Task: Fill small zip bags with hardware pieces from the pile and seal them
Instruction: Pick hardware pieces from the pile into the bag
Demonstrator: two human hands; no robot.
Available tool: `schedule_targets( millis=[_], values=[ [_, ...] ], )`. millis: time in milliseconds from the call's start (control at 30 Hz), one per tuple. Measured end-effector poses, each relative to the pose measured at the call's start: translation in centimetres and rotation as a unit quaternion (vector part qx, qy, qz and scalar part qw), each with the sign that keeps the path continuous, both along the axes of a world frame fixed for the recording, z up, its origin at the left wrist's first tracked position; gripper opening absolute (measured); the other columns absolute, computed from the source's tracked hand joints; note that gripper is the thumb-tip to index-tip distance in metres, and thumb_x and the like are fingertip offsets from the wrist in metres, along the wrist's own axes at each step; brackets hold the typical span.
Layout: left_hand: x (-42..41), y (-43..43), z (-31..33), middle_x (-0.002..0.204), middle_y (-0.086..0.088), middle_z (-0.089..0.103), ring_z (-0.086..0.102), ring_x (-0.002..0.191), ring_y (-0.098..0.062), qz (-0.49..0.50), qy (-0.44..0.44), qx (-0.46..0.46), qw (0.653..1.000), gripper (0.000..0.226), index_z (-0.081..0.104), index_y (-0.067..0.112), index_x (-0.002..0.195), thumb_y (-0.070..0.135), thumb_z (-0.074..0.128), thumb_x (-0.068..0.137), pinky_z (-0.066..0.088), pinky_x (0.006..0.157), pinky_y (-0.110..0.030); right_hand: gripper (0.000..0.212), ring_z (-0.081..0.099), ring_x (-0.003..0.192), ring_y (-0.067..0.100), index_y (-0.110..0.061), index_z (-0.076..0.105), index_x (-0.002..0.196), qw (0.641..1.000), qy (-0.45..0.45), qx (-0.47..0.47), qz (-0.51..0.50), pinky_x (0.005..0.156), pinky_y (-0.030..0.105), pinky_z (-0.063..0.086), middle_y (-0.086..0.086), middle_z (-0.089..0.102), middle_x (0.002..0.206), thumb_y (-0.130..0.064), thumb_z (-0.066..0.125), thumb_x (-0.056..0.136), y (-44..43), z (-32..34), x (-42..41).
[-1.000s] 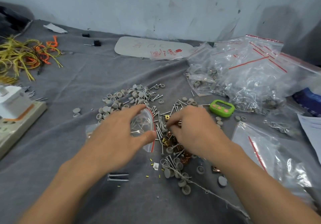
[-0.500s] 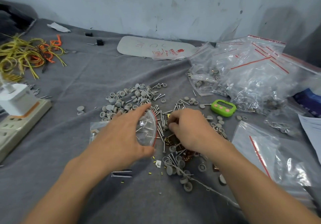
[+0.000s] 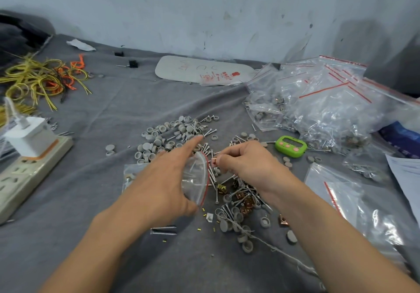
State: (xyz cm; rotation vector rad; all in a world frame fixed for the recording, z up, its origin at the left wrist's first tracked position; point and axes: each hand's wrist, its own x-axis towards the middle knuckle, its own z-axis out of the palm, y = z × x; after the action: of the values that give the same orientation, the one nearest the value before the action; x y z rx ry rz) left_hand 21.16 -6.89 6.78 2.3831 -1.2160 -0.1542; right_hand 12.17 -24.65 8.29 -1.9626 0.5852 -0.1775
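My left hand [image 3: 163, 188] pinches the zip bag [image 3: 196, 179] open while my right hand [image 3: 247, 163] pinches a small piece [image 3: 213, 162], which could miss the narrow mouth.

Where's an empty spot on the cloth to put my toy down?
Bare cloth lies between the power strip and the grey caps, and between the yellow wires and the white card. Crowded around the screw pile and zip bags.

A small green plastic timer [image 3: 291, 146] sits right of the fingers [image 3: 236, 150], a white plastic power strip [image 3: 27, 174] far left, tangled yellow-and-orange wires [image 3: 43, 77] beyond.
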Motion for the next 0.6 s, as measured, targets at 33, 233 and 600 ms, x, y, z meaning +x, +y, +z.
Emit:
schedule_targets(
  millis=[33,233,600],
  values=[
    [0.0,0.0,0.0,0.140,0.017,0.050,0.048,0.127,-0.012,0.010,0.009,-0.025,1.000,0.132,-0.001,0.061,0.149,0.040,0.086,0.052,0.044,0.101,-0.029,0.029,0.057,0.051,-0.003,-0.024,0.076,0.063,0.999,0.012,-0.046,0.003,0.056,0.016,0.044,-0.008,0.070,0.060,-0.019,0.073,0.091,0.3,0.0,0.1],
    [-0.4,-0.2,0.2,0.099,0.029,0.063,0.059,0.087,0.009,0.018,0.045,-0.141,0.989,0.107,0.028,0.061,0.143,0.055,0.072,0.046,0.041,0.074,-0.011,0.007,0.072,0.075,0.017,-0.017,0.082,0.086,0.996,-0.024,-0.030,0.081,0.081,0.045,0.062,0.006,0.078,0.079,-0.023,0.078,0.087,3.0,0.2,1.6],
    [0.1,0.6,0.0,0.095,0.042,0.054,0.059,0.096,0.005,0.089,0.013,-0.210,0.973,0.095,0.040,0.055,0.143,0.031,0.085,0.062,0.034,0.078,0.001,0.013,0.058,0.051,-0.006,-0.036,0.081,0.077,0.962,0.012,-0.263,0.076,0.050,0.006,0.036,-0.022,0.065,0.054,-0.024,0.080,0.080,-1.4,2.5,-2.6]
  ],
)
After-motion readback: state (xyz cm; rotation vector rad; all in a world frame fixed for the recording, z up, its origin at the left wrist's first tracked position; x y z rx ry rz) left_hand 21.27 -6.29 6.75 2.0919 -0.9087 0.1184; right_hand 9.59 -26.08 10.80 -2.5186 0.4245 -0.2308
